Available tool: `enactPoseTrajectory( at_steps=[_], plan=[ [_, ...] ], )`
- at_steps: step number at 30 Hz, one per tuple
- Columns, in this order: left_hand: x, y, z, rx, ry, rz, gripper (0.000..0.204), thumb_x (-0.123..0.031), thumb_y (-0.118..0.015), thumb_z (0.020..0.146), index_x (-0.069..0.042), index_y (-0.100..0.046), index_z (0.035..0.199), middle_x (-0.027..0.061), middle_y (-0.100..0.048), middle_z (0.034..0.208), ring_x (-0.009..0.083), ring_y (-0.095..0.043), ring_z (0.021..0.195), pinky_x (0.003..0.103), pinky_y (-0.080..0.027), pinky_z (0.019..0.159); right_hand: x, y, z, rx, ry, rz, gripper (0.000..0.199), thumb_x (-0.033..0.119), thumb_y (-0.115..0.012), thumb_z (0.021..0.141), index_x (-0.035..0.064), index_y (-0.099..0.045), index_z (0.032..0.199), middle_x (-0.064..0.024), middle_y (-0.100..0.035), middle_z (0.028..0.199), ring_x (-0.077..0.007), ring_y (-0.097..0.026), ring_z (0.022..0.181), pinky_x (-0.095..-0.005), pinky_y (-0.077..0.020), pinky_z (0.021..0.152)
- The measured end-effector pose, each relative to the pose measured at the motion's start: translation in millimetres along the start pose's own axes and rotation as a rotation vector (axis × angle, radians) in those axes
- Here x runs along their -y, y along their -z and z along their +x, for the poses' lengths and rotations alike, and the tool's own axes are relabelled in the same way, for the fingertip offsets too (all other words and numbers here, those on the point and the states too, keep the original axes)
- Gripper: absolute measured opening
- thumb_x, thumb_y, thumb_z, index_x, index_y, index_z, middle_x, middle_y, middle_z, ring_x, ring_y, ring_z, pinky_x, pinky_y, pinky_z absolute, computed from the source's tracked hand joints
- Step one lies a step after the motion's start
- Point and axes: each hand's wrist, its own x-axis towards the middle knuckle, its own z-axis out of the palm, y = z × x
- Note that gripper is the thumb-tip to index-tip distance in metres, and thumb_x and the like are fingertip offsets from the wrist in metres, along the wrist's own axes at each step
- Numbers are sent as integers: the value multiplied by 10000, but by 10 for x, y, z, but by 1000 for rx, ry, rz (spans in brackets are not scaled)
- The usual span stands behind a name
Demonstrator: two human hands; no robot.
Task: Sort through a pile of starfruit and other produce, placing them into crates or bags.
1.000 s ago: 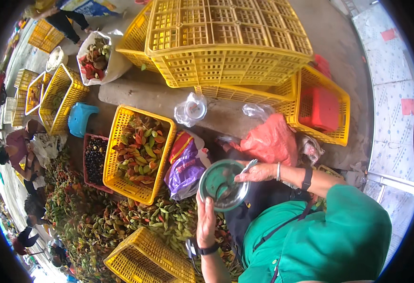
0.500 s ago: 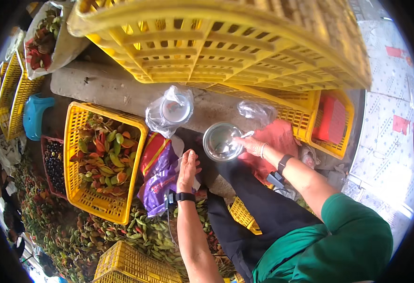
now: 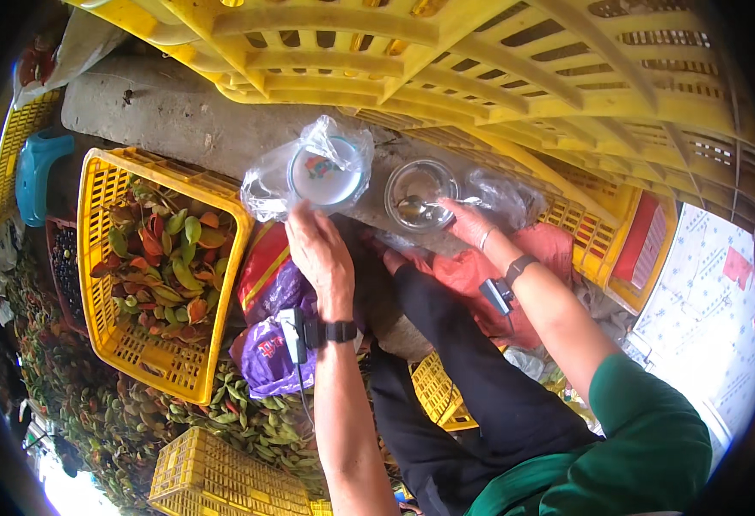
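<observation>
My right hand (image 3: 470,225) is closed at the rim of a round clear glass bowl (image 3: 421,196), its fingertips on the handle of a metal spoon (image 3: 410,205) that rests in the bowl. The glass bowl is over the near edge of a concrete ledge (image 3: 180,112). To its left, a round white container (image 3: 326,171) with a bluish rim stands on the ledge in a crumpled clear plastic bag (image 3: 266,185). My left hand (image 3: 320,256) reaches to the near edge of this bag, fingers stretched out and holding nothing. Whether the fingertips touch the bag I cannot tell.
Large yellow crates (image 3: 326,56) overhang the ledge. A yellow crate (image 3: 101,258) of green and red pods stands at left, beside a purple bag (image 3: 283,348). Heaped pods (image 3: 257,426) cover the floor. Red cloth (image 3: 528,258) and clear plastic (image 3: 505,196) lie at right.
My right hand has brought the glass bowl and spoon forward, from above my legs to the ledge. My left hand has moved forward to the bagged container. The view has shifted too.
</observation>
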Motion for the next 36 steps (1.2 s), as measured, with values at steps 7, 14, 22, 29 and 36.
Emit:
enactPoseTrajectory(
  at_steps=[7, 14, 22, 29, 36],
  plan=[
    [27, -235, 562, 249, 372, 316, 355, -216, -594, 874, 12, -481, 1122, 235, -616, 1022, 406, -617, 930, 478, -492, 807, 0, -82, -54, -92, 31, -63, 467, 335, -697, 856, 65, -566, 1214, -86, -614, 1164, -212, -597, 1057, -380, -502, 891],
    [166, -330, 545, 110, 178, 316, 345, -225, -562, 901, 17, -478, 1132, 266, -585, 1066, 423, -611, 943, 478, -485, 799, -19, -105, -61, -89, 43, 53, 380, 313, -680, 878, 77, -589, 1160, -77, -640, 1108, -189, -606, 1029, -369, -512, 869],
    [431, -358, 340, -234, 413, -92, 401, -255, -508, 939, 69, -451, 1169, 277, -498, 1136, 430, -524, 1006, 480, -421, 879, -114, -951, -671, 2, -107, -694, 190, 244, -576, 951, 75, -586, 1037, -45, -626, 825, -151, -621, 655, -318, -537, 642],
    [782, -406, 431, 53, 578, -532, 431, -256, -575, 893, 99, -532, 1133, 211, -610, 1029, 241, -586, 877, 361, -461, 769, 159, -2223, 88, 14, 1165, -1431, 238, 119, -583, 891, 25, -521, 1101, -178, -596, 988, -324, -601, 862, -396, -495, 745],
    [773, -291, 322, -143, 550, -728, 230, -158, -573, 879, 57, -565, 960, 94, -614, 874, 200, -569, 800, 349, -469, 749, 393, -2229, 190, -173, 1025, -1613, 451, 138, -636, 839, 48, -450, 1240, -249, -553, 1112, -427, -548, 1018, -490, -461, 852]
  ],
)
